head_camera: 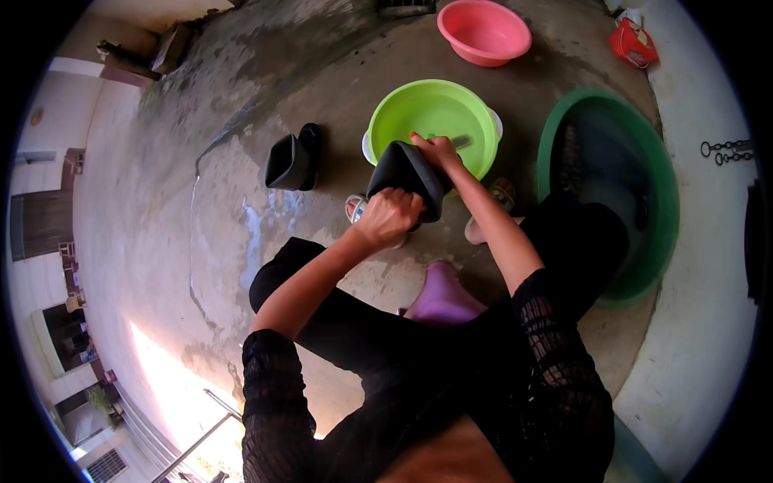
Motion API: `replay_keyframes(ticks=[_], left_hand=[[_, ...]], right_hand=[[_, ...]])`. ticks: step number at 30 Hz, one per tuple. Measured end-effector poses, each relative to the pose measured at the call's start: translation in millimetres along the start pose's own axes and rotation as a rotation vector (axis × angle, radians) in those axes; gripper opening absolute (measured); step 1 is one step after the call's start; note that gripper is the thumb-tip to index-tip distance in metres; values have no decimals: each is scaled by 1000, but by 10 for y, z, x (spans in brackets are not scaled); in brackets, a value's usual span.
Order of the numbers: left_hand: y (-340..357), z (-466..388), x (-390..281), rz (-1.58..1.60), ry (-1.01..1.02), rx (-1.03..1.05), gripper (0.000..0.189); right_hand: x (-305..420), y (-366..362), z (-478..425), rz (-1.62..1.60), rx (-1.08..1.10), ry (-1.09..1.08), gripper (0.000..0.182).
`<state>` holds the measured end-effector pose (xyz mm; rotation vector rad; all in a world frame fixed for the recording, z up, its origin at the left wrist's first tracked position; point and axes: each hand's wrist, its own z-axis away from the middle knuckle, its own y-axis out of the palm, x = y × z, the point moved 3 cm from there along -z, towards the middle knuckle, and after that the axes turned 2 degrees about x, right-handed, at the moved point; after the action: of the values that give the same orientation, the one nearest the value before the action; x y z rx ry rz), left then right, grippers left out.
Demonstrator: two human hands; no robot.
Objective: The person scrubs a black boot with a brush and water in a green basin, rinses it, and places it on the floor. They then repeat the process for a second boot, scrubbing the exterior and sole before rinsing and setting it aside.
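Observation:
A black boot (386, 168), its wide opening facing up, is held between both hands in front of the lime-green basin. My left hand (392, 211) grips the near edge of the opening, its fingers curled over the rim. On the far right side of the boot shaft is my right hand (438, 152), thumb pointing outward. The lime-green basin (410, 99) holds clear water and a small brush-like object (461, 142). Another black boot (293, 163) stands on the wet concrete to the left. The lower part of the held boot is mostly hidden.
A large green tub (670, 181) with dark water and dark things in it stands at the right by the wall. A pink basin (486, 30) and a red bag (633, 43) lie farther off. A purple plastic stool (444, 296) is between the legs; a drain grate (406, 7) is at the top.

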<state>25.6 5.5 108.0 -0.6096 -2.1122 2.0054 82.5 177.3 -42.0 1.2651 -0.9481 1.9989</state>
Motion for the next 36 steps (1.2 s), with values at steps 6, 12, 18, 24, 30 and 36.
replay_keyframes(ticks=[6,12,18,24,30,36], left_hand=[[-50,-13,134,53,8,-56,14],[-157,-14,263,145,-66,-290,22],[-36,-64,180,294,-103,-411,22],[59,-113,-30,238,56,-443,21],[-68,41,-31,170,105,-328,17],[83,43,-50,52,70,-421,17]], right_hand=[[-439,-135,-243,-362,-18,143,22],[-827,-173,-196,-630,-51,156,22],[-1138,-232,80,-774,-98,308,11],[-1145,-487,340,-600,50,145,22],[15,-837,717,-58,-21,61,44],[760,-519,1341,657,-179,-210,54]])
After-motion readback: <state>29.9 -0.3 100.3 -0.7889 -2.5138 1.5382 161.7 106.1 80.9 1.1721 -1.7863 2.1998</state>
